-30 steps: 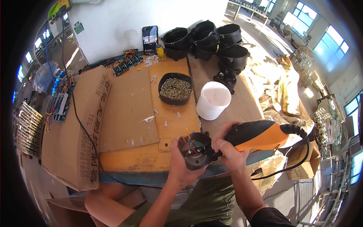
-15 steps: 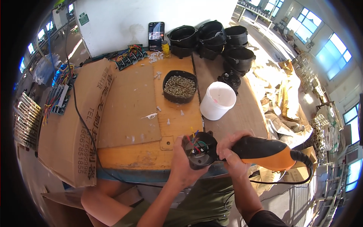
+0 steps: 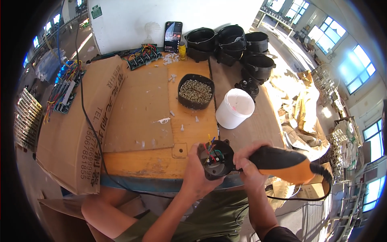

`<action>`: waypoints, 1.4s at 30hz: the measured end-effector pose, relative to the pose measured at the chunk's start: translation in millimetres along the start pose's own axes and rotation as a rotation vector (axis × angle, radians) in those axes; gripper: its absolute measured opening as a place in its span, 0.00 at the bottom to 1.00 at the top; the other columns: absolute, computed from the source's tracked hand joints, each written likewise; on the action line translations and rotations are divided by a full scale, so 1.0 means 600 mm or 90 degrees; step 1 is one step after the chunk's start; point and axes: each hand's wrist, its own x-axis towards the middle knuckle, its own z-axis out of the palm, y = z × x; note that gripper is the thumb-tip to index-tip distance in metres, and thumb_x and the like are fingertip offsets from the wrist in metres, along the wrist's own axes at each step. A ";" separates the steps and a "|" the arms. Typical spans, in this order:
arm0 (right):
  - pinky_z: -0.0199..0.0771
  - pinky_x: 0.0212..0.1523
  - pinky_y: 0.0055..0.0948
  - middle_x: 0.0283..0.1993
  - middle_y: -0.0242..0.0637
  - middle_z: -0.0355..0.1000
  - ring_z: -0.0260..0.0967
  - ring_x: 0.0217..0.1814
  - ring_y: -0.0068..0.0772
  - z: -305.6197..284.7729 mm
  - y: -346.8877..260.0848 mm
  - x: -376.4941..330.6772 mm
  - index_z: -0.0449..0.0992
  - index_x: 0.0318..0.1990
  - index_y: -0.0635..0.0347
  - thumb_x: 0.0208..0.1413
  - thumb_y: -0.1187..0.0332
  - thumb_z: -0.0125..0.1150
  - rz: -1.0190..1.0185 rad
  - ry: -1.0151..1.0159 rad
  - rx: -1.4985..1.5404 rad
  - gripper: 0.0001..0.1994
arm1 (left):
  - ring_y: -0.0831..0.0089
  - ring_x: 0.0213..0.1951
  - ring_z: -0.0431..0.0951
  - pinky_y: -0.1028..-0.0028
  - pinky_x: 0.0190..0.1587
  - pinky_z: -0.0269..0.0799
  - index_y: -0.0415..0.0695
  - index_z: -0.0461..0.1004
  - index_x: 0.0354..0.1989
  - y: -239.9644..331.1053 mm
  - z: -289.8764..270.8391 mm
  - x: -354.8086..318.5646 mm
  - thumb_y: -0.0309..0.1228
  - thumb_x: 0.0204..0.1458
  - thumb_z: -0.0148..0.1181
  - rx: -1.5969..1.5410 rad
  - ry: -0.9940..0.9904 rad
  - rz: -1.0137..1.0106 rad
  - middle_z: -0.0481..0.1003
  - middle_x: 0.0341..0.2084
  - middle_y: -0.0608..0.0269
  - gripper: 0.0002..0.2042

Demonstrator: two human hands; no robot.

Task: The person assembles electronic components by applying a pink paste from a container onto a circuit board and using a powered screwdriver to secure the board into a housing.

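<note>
My left hand (image 3: 195, 172) is closed around a black round housing (image 3: 215, 174), held open side up at the table's front edge. Red, blue, yellow and green wires (image 3: 211, 150) stick up out of it. In my right hand (image 3: 250, 164) is an orange and black corded power tool (image 3: 284, 162), lying almost level with its cable trailing off to the right. Its working end points at the housing's right side; my fingers hide that end, so contact cannot be made out. Beyond the hands stand a white plastic tub (image 3: 235, 113) and a black bowl (image 3: 196, 104) of small pale beads or balls.
Stacked black pots (image 3: 258, 66) stand at the back right. A phone (image 3: 172, 37) leans on the white panel beside a small yellow bottle (image 3: 182, 51). Circuit boards with wires (image 3: 144, 55) lie at the back left. A long carton (image 3: 76, 133) flanks the left side, a black cable (image 3: 86, 121) crossing it.
The view has shifted slightly, so the table things sit a little to the right. Both hands keep their grips on the housing and the power tool.
</note>
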 end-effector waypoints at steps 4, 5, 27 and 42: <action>0.72 0.32 0.25 0.28 0.37 0.71 0.68 0.28 0.25 0.002 -0.009 0.024 0.64 0.44 0.63 0.45 0.83 0.58 0.035 -0.037 -0.026 0.17 | 0.55 0.56 0.70 0.64 0.59 0.66 0.34 0.41 0.65 0.000 0.000 0.000 0.26 0.33 0.78 -0.009 0.000 -0.004 0.64 0.55 0.43 0.55; 0.72 0.32 0.25 0.28 0.37 0.71 0.68 0.28 0.24 -0.005 -0.007 0.027 0.63 0.44 0.63 0.45 0.83 0.57 0.030 -0.072 -0.030 0.17 | 0.55 0.56 0.70 0.64 0.59 0.66 0.34 0.41 0.65 0.005 -0.002 0.000 0.26 0.33 0.78 -0.004 -0.003 -0.009 0.64 0.55 0.43 0.55; 0.71 0.32 0.22 0.29 0.33 0.71 0.70 0.30 0.23 0.014 -0.034 0.028 0.70 0.46 0.64 0.43 0.85 0.62 0.086 -0.096 -0.036 0.19 | 0.60 0.53 0.72 0.65 0.55 0.69 0.33 0.46 0.62 0.005 -0.007 -0.010 0.31 0.33 0.80 0.017 0.044 0.072 0.67 0.51 0.45 0.51; 0.66 0.26 0.26 0.32 0.36 0.73 0.68 0.27 0.31 -0.212 -0.034 0.031 0.75 0.38 0.56 0.55 0.34 0.44 0.409 0.160 0.150 0.31 | 0.61 0.30 0.79 0.64 0.35 0.79 0.35 0.75 0.52 0.122 -0.553 -0.535 0.23 0.52 0.66 0.218 0.850 -0.034 0.79 0.33 0.51 0.18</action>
